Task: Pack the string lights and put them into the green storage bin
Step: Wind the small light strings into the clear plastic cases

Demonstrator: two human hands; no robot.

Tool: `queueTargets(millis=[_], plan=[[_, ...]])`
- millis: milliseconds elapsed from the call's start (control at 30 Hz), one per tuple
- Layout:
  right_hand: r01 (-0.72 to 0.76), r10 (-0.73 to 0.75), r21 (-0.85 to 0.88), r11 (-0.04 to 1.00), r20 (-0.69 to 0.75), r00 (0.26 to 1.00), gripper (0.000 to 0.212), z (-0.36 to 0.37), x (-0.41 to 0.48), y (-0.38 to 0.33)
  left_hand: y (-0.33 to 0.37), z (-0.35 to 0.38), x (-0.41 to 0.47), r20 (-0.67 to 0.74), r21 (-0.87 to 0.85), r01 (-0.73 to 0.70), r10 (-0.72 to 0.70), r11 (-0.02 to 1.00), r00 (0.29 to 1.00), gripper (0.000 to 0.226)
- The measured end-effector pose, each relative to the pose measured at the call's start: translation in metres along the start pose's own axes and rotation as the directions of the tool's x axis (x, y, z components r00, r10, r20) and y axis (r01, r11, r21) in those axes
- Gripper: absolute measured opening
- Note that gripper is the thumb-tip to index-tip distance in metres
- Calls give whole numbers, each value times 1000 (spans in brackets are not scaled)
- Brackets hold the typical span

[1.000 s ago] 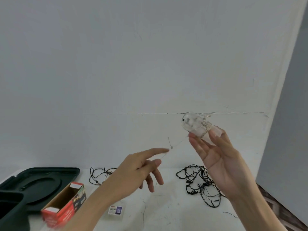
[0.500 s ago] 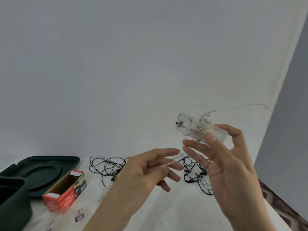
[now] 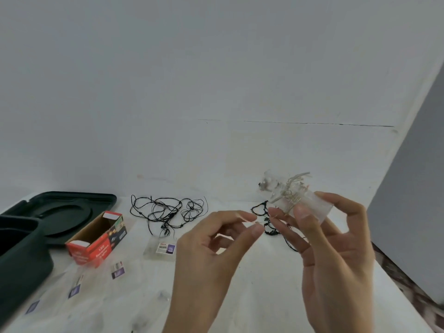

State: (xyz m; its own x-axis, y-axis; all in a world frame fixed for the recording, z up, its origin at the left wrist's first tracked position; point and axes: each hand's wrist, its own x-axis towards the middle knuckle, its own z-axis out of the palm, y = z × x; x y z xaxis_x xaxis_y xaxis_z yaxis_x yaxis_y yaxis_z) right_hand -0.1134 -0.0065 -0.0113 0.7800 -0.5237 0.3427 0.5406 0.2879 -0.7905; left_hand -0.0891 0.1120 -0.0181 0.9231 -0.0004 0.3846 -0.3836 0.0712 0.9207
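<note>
My right hand [image 3: 336, 241] holds up a clear plastic battery box [image 3: 281, 191] with thin light wire wound around it, thumb in front and fingers behind. My left hand [image 3: 216, 243] is just left of it, thumb and forefinger pinching the fine wire end near the box. A loose tangle of black string lights [image 3: 168, 210] lies on the white table [image 3: 240, 272]; a second black tangle [image 3: 266, 219] is partly hidden behind my hands. The dark green storage bin [image 3: 21, 258] stands at the left edge, its lid [image 3: 72, 207] lying behind it.
An open red cardboard box [image 3: 98, 239] lies on its side beside the bin. Several clear plastic packets with labels [image 3: 163, 248] are scattered over the near left table. A white wall rises behind; a grey panel [image 3: 413, 188] closes off the right.
The view tipped down, showing more table. My left hand drew in from pointing and closed thumb and forefinger on the wire. My right hand turned the box and moved lower.
</note>
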Motion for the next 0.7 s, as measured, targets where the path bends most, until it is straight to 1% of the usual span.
queueTargets(millis=[67, 133, 200, 300, 367, 433, 500, 600, 633, 700], plan=[[-5, 5, -2, 1000, -25, 1000, 22, -1, -2, 0, -3, 1, -1, -13, 90, -30, 32, 996, 999, 16], [-19, 20, 25, 999, -35, 999, 22, -2, -3, -1, -5, 4, -2, -38, 86, -10, 14, 996, 999, 18], [-77, 79, 104, 992, -18, 997, 21, -3, -2, -3, -5, 8, -3, -52, -22, 59, -60, 998, 997, 14], [-211, 203, 253, 944, 58, 977, 20, -7, 1, -3, -6, 12, -4, -16, -221, 157, -165, 963, 986, 10], [-275, 262, 320, 907, 86, 961, 30, -9, 3, -2, -7, 13, -5, 9, -335, 166, -173, 928, 985, 18], [-308, 303, 339, 889, 69, 950, 33, -11, 4, -2, -8, 14, -5, 34, -391, 168, -168, 905, 985, 23], [-317, 319, 346, 883, 52, 946, 27, -14, 5, -2, -10, 14, -5, 61, -405, 181, -171, 896, 983, 22], [-304, 314, 357, 883, 30, 949, 20, -18, 7, -1, -8, 14, -6, 65, -360, 198, -187, 912, 980, 8], [-295, 306, 352, 888, 25, 952, 19, -18, 8, -1, -6, 15, -7, 56, -336, 197, -189, 921, 980, 4], [-258, 270, 323, 910, 8, 963, 18, -20, 8, 0, -4, 16, -8, 11, -217, 157, -159, 963, 987, 7]])
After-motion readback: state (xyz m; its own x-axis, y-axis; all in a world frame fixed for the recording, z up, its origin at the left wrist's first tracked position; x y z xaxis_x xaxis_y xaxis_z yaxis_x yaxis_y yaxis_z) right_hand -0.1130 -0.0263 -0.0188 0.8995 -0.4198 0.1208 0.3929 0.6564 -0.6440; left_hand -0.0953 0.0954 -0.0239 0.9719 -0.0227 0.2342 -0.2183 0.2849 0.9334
